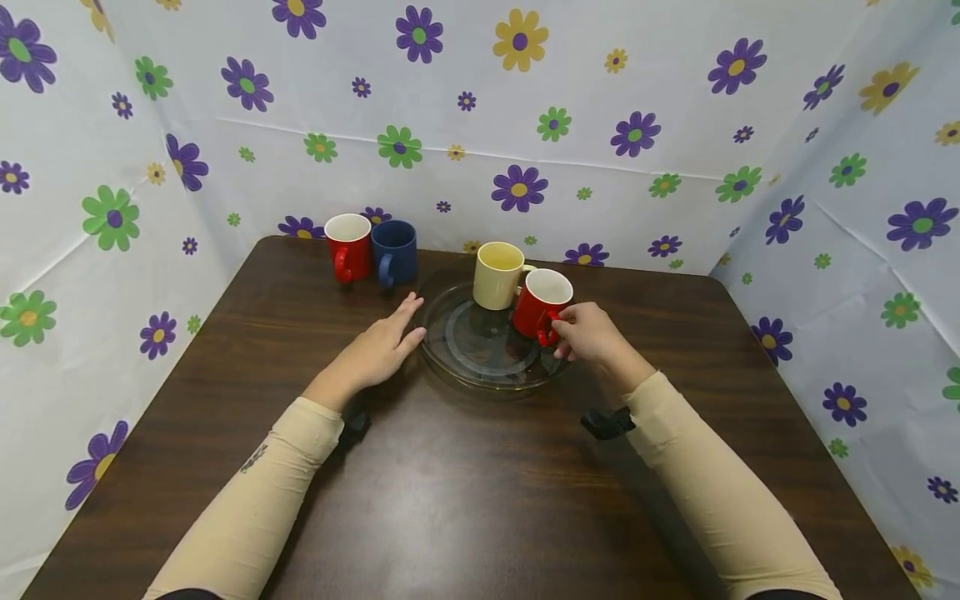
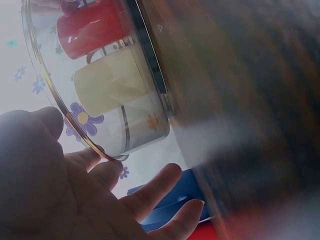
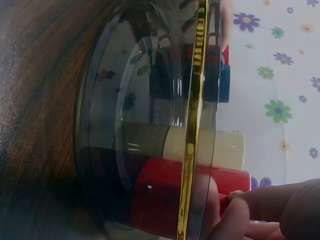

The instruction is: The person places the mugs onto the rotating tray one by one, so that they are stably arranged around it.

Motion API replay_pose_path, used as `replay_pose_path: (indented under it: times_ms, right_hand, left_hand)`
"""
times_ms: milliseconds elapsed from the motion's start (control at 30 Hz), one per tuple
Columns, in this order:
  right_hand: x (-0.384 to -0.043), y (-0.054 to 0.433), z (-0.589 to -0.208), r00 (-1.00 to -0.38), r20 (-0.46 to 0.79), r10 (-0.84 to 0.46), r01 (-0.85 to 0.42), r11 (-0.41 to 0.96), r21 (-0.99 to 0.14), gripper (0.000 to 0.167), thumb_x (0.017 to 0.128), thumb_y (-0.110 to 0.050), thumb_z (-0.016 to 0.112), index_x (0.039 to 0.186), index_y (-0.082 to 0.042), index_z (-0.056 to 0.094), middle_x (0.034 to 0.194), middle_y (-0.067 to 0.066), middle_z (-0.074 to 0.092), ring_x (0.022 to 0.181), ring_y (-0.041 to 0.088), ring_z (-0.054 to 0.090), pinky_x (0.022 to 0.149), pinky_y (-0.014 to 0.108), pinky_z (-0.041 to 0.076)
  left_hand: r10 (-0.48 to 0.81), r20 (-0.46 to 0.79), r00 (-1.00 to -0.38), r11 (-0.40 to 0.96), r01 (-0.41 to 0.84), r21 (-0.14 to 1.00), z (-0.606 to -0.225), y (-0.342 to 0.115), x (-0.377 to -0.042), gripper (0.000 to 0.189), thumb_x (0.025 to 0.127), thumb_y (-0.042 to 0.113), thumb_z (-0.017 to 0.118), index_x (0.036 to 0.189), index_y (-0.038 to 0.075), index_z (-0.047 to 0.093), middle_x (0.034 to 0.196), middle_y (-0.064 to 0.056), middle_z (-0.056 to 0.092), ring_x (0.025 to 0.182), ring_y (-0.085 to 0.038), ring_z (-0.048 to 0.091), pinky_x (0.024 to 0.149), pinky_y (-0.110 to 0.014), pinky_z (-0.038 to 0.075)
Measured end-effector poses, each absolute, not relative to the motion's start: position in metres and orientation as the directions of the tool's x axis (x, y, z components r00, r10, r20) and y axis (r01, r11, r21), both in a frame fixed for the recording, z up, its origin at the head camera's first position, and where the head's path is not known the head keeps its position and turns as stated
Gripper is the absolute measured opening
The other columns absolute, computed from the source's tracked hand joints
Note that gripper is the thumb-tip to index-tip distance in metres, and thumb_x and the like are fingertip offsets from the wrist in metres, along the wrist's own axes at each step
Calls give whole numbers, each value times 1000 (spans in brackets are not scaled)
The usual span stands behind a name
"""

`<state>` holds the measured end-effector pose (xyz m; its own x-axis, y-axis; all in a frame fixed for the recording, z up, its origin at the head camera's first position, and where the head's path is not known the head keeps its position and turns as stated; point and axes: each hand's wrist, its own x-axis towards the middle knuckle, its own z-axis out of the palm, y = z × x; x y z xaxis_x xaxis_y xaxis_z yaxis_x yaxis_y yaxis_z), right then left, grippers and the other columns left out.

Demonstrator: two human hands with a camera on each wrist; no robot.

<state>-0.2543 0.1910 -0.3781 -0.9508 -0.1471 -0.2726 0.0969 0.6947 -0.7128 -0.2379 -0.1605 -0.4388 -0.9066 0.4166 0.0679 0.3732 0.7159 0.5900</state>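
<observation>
A clear round tray [image 1: 491, 373] with a raised, gold-edged rim lies on the table. On it stand a pale yellow mug [image 1: 496, 282] and, in front and to its right, a red mug [image 1: 537, 310] with a white inside. My right hand [image 1: 594, 337] pinches the red mug's handle [image 3: 224, 201] between thumb and fingers. At the tray's left rim, my left hand [image 1: 377, 348] rests with its fingers spread and fairly straight, touching the edge. In the left wrist view, both mugs show through the tray's wall.
A second red mug [image 1: 349, 250] and a blue mug [image 1: 395, 254] stand side by side at the table's back left, beyond the left hand. Flower-printed white sheets [image 1: 450, 108] border the brown wooden table [image 1: 480, 500] at the back and both sides.
</observation>
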Motion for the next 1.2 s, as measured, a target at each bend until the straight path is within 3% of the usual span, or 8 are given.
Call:
replay_pose_path:
  times_ms: [267,867,1200]
  right_hand:
    - [-251,188,-374,-964,-214,-154,11,788,-616,37,106,-15,54,133,10,56,93,19,68,69,24,68,61,29,58]
    - [-249,187,-375,-974,-171,-149,-13,790,-613,33,106,-14,52,128,10,59,106,24,67,79,32,68,63,28,53]
    - [-249,190,-379,-975,-159,-156,-28,794,-607,35,106,-15,52,130,10,58,101,23,68,85,38,69,64,29,54]
  left_hand:
    - [414,65,-908,715,369,594,-438,-161,-238,64,109,35,43,163,12,18,169,-12,12,144,-47,34,117,-62,25]
    - [414,66,-908,718,370,589,-439,-161,-240,65,109,41,40,163,11,19,169,-12,12,145,-46,34,118,-62,25]
    - [415,66,-907,719,372,586,-438,-161,-239,65,109,41,40,163,10,19,169,-13,12,145,-46,35,117,-62,26]
